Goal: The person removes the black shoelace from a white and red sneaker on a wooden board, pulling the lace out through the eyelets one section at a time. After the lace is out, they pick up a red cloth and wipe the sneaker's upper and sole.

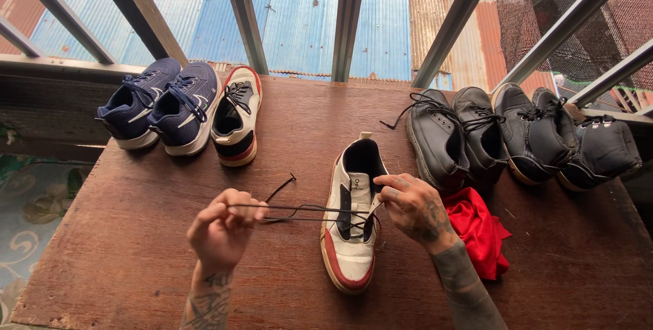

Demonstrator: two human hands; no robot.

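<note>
A cream, black and red sneaker [350, 235] lies on the brown wooden table [136, 248], toe toward me. My left hand [221, 228] is closed around a black shoelace [299, 209], pulling it taut to the left of the shoe. My right hand [415, 204] rests on the shoe's right side, fingers pinching at the eyelets near the tongue. The lace runs from the left hand across to the shoe's eyelets, with a loose end [282, 186] trailing on the table.
The matching sneaker [237, 116] and a pair of navy sneakers [160, 102] stand at the back left. Several black lace-up shoes [503, 133] line the back right. A red cloth [479, 231] lies beside my right wrist. Metal window bars [347, 17] rise behind the table.
</note>
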